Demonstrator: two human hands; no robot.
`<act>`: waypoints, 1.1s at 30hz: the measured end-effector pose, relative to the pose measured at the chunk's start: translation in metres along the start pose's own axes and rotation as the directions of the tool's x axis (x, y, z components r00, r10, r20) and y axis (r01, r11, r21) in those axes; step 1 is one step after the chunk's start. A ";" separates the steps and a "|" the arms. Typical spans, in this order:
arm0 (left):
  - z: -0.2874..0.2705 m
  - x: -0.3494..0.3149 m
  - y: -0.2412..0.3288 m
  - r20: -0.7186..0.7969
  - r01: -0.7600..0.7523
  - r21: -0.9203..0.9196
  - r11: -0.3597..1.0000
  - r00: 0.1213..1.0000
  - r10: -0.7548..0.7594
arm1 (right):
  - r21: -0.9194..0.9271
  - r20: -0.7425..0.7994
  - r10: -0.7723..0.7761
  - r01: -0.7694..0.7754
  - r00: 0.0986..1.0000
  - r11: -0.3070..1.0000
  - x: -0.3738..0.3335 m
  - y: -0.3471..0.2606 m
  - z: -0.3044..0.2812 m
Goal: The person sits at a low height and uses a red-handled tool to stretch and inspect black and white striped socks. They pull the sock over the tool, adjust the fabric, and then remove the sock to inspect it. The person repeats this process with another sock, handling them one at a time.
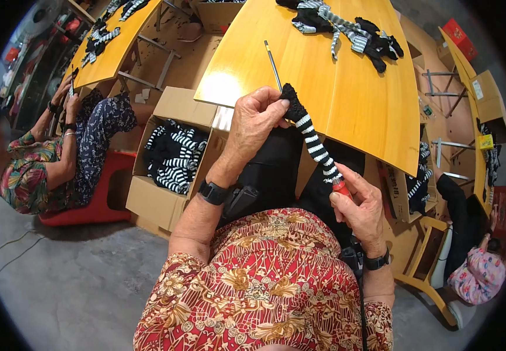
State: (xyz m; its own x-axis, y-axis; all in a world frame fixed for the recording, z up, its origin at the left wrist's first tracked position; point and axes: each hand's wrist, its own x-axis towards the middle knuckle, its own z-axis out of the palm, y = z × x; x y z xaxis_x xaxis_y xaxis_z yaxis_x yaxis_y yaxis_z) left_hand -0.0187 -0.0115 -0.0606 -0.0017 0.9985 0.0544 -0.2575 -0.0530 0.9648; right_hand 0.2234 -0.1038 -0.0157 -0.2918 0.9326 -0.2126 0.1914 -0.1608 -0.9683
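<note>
Over the near edge of the table, a black-and-white striped knitted tube [314,146] with a black end stretches slantwise between my hands. My left hand [256,120] pinches the black end between thumb and fingers. From beside that end a thin metal rod [273,64] sticks up and away over the table. My right hand [359,205] is closed round a red handle [340,187] at the tube's lower striped end. Handle and rod roughly line up, but the knit hides whatever lies between them.
More striped and black knitted pieces [352,35] lie at the table's [253,64] far side. An open carton [174,108] of striped knits stands at my left, another [402,193] at my right. One person [36,164] works at the left table; another [479,272] sits far right.
</note>
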 end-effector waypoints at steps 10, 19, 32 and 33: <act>0.032 0.039 -0.016 -0.154 -0.113 -0.143 0.983 0.984 0.091 | 0.332 -0.112 -0.018 0.054 0.994 0.942 0.022 0.010 0.021; 0.044 0.069 0.002 0.028 0.007 -0.192 0.981 1.000 -0.002 | 0.002 -0.259 -0.131 0.136 0.957 0.991 0.031 0.008 0.005; 0.102 0.053 -0.025 0.085 0.009 -0.263 0.965 0.996 0.014 | 0.014 -0.411 -0.022 0.031 0.911 0.999 -0.017 0.006 -0.012; 0.110 0.050 -0.026 0.112 0.039 -0.274 0.961 0.994 -0.008 | 0.045 -0.441 -0.023 0.048 0.897 0.998 -0.022 0.009 -0.011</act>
State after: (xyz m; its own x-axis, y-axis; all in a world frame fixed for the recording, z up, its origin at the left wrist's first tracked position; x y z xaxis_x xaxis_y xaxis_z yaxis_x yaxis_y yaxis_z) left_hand 0.0942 0.0384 -0.0547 0.1089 0.9912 0.0748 -0.5126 -0.0084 0.8586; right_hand 0.2422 -0.1220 -0.0180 0.1466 0.9830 -0.1104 0.1344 -0.1303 -0.9823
